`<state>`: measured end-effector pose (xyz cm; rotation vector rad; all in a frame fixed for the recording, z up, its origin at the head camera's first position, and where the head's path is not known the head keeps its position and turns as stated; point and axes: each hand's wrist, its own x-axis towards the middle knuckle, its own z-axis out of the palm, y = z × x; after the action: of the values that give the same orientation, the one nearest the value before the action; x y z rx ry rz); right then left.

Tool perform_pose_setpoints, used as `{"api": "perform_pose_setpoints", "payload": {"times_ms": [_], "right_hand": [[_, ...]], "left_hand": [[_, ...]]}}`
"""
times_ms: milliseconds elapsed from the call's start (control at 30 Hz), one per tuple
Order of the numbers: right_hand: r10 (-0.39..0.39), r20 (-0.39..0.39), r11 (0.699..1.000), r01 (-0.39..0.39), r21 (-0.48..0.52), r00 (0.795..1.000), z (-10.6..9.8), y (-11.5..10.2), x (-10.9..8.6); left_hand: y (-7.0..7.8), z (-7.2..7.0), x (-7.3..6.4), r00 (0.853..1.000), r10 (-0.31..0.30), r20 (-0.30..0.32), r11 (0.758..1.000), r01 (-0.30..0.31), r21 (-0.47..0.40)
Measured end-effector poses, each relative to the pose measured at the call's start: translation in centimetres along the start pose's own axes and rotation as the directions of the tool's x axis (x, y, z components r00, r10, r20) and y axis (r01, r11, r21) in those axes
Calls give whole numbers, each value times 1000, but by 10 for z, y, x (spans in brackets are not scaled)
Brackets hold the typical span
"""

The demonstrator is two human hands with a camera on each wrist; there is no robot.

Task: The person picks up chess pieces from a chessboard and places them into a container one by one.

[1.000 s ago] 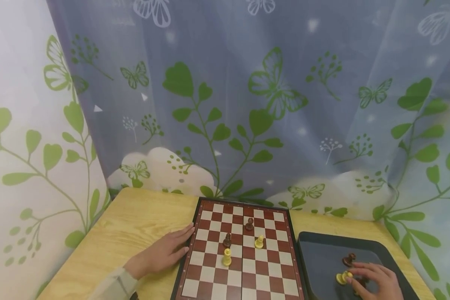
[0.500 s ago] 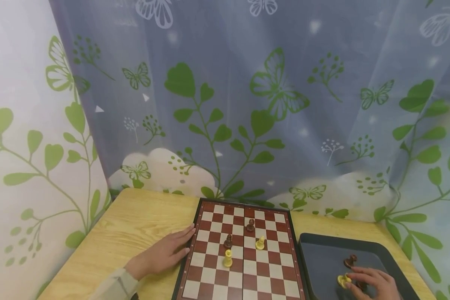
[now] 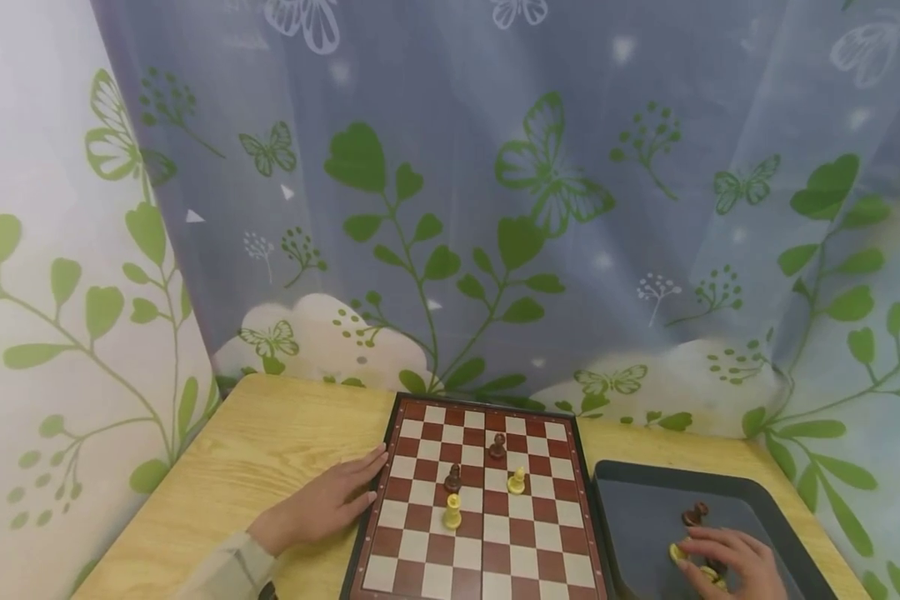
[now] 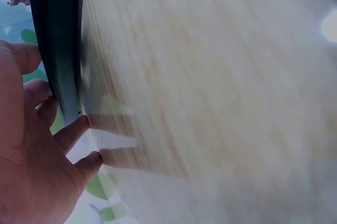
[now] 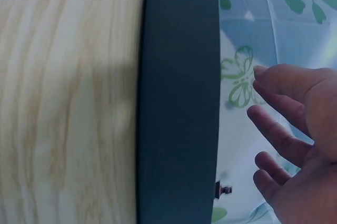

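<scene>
My left hand (image 3: 322,504) lies beside the chessboard (image 3: 405,567) with its fingers extended to the left edge; the left wrist view shows them at that dark side (image 4: 66,50). Above the dark tray (image 3: 640,517), my right hand (image 3: 738,562) has loosely bent fingers. A yellow chess piece (image 3: 676,552) shows by their tips, partly hidden. Another yellow piece (image 3: 711,575) and a dark one lie beneath the hand. In the right wrist view, nothing shows between thumb and fingers. On the board are a yellow rook (image 3: 452,512), a yellow piece (image 3: 517,481) and two dark pieces (image 3: 453,478).
One more dark chess piece (image 3: 695,513) lies in the tray, beyond my right hand. Board and tray sit side by side on a wooden table (image 3: 300,425). A patterned curtain (image 3: 435,208) hangs behind the table.
My right hand has shifted a little to the left over the tray. Less of the yellow piece at its fingertips shows, and another yellow piece is visible beneath it. My left hand stays put.
</scene>
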<state>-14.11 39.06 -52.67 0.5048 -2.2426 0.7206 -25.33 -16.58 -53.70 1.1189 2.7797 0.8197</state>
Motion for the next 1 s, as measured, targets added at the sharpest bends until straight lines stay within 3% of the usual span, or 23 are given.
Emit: {"api": "perform_pose_setpoints", "payload": {"times_ms": [67,133,300,500,600,667,733,833,900,1000], "right_hand": [[21,30,1000,-21,-11,999,3,-6,3],[140,83,989,-137,-51,987,5,-17,5],[401,151,913,-381,-145,904,15,-49,5],[398,136,917,-393,-64,907,37,-79,9],[368,189,929,-369,-30,911,46,-89,16],[359,254,927,-374,12,898,51,-97,23],[392,337,901,-431,46,856,54,-104,30],[467,437,836,-545,65,769,60,-114,41],[500,476,798,-599,71,723,66,-117,46],[521,524,740,-662,115,674,77,-119,52]], "left_hand": [[0,1,0,1000,-9,4,1000,9,2],[-1,2,-1,1000,-19,13,1000,19,3],[-1,1,1,1000,-13,10,1000,13,7],[-1,1,2,1000,8,-4,1000,-7,24],[-1,1,2,1000,8,-11,1000,-7,30],[-1,1,2,1000,3,-10,1000,-3,23],[-1,1,1,1000,-3,-9,1000,3,16],[-1,1,1,1000,-4,-10,1000,4,12],[-2,1,1,1000,-6,-8,1000,6,16],[-2,1,2,1000,-9,-1,1000,9,24]]}}
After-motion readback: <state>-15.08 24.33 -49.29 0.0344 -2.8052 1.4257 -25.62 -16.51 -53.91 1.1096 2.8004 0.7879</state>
